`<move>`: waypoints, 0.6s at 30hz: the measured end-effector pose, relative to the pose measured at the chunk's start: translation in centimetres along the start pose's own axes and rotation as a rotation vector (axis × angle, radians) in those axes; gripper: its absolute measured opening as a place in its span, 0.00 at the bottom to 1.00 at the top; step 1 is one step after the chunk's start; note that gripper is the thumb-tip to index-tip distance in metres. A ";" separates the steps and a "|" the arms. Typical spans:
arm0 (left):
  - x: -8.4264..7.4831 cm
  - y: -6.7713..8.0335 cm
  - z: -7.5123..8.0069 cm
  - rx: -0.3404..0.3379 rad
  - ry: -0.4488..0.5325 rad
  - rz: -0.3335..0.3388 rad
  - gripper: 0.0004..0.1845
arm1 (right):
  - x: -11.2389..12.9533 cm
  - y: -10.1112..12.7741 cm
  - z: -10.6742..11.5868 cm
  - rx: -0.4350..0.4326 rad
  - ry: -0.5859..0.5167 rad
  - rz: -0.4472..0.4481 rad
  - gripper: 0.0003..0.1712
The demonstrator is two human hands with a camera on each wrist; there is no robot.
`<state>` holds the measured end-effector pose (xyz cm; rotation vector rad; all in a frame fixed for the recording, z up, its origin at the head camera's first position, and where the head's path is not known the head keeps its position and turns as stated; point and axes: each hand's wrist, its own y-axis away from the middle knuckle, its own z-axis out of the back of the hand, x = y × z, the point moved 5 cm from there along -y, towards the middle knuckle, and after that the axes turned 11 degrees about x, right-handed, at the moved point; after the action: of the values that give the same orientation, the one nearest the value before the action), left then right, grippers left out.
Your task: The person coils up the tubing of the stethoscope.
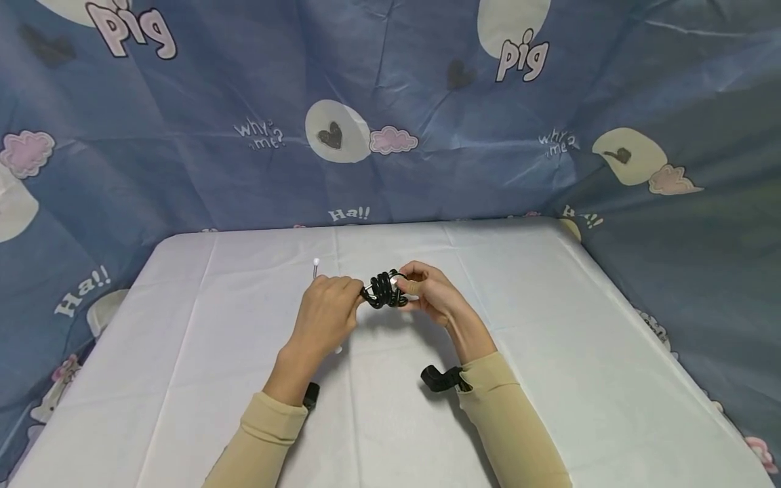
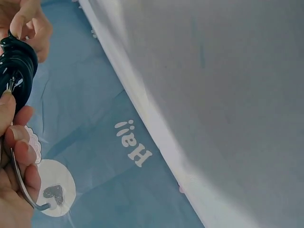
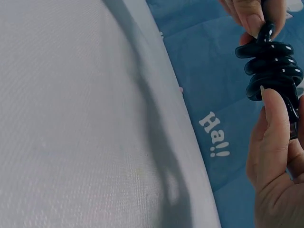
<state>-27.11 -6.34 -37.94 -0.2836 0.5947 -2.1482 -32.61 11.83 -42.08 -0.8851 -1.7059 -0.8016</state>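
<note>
A stethoscope is held up above the white table, its glossy black tubing point(image 1: 383, 290) wound into several tight loops. My left hand point(image 1: 329, 305) grips it at the left end, around the metal ear tubes. One bent ear tube point(image 2: 19, 175) runs along the fingers in the left wrist view. A white ear tip point(image 1: 316, 261) sticks out beyond the knuckles, and another small white tip point(image 1: 338, 350) shows below the hand. On the right, my right hand point(image 1: 430, 291) holds the other end of the coil between thumb and fingers. A bit of metal point(image 3: 293, 130) shows there; the chest piece is mostly hidden.
The white-covered table point(image 1: 390, 420) spreads beneath both hands, with their shadows on it. A blue printed cloth point(image 1: 427, 183) hangs behind and along the sides. Each wrist carries a black camera mount point(image 1: 441, 378).
</note>
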 end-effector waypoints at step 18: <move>-0.1 0.0 0.5 -0.083 0.046 -0.032 0.09 | 0.1 0.0 0.1 -0.040 -0.036 0.021 0.07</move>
<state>-26.88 -6.45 -37.52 -0.2917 0.7115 -2.1692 -32.71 11.88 -41.99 -0.9482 -1.7143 -0.8124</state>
